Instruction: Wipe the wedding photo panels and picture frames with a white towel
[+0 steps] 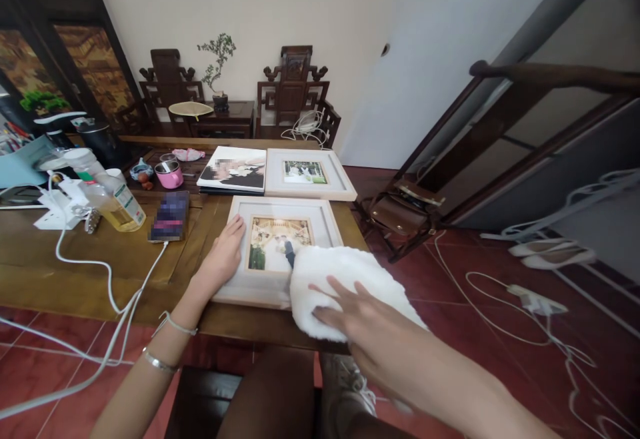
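A light wood picture frame [323, 216] lies flat near the front edge of the wooden table, with a wedding photo [273, 242] in its middle. My left hand [225, 252] grips its left side, fingers over the rim. A fluffy white cloth [345, 262] covers the frame's lower right corner and hangs past the table edge. Pressed onto that cloth is my right hand [350, 312], fingers spread and thumb bent into the pile. Just behind, a second picture frame [345, 182] lies beside a stack topped by a photo print [235, 169].
Left on the table [100, 279] are a phone [169, 216] on a cable, a bottle of yellow liquid [123, 206], a white power strip [63, 206] and a pink cup [169, 174]. A brown bag [400, 212] rests on a chair at right. Cables cross the red floor.
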A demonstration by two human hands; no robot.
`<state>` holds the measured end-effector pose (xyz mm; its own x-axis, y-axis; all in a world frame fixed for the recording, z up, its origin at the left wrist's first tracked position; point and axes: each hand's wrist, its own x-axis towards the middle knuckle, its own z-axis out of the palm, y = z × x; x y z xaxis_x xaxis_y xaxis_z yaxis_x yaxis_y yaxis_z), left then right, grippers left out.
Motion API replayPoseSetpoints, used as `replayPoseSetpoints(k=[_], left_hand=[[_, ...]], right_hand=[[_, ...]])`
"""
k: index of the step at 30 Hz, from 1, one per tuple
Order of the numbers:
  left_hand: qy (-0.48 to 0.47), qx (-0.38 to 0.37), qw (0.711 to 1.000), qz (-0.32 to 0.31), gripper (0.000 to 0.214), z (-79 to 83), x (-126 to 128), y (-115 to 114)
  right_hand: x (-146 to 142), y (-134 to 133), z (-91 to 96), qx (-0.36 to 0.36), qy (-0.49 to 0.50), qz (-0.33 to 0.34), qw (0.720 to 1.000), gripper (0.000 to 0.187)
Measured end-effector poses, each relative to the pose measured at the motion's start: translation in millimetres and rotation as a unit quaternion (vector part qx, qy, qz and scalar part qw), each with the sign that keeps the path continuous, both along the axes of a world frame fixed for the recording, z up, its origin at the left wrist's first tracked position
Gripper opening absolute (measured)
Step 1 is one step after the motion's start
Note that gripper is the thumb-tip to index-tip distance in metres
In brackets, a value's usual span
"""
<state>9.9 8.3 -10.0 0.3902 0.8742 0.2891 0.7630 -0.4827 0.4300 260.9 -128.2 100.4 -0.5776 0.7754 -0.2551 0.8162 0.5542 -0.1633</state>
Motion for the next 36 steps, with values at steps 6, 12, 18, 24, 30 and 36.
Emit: replayPoseSetpoints(k=[6,12,18,24,30,36], left_hand=[[0.007,-0.006,1.000,-0.017,0.064,2.5,-2.5,0.9],[-0.001,-0.004,1.000,-0.024,0.065,3.4,-3.6,0.3],[0.011,-0.016,1.000,-0.011,0.062,9.0,0.6,-2.6],[0.026,-0.021,0.999,-0.008,0.060,9.3,1.8,-3.4],[0.034,-0.017,0.999,-0.013,0.061,9.1,1.5,-3.1],[0.021,-0.018,0.999,-0.022,0.064,6.5,-0.4,-2.9]], right_hand=[[4.2,84.1,-34.4,0.133,0.006,-0.070,0.989,0.065],[7.7,145.3,-55.1,0.226,-0.022,-0.060,0.972,0.058],[1.7,72.2,-30.4,0.099,-0.013,-0.006,0.995,0.064],[-2.5,-0.1,11.6,-0.059,0.037,0.058,0.996,0.069],[-13.6,36.7,-25.4,0.047,0.040,0.018,0.998,0.069],[-2.2,133.9,-54.4,0.213,0.000,-0.054,0.976,0.059]])
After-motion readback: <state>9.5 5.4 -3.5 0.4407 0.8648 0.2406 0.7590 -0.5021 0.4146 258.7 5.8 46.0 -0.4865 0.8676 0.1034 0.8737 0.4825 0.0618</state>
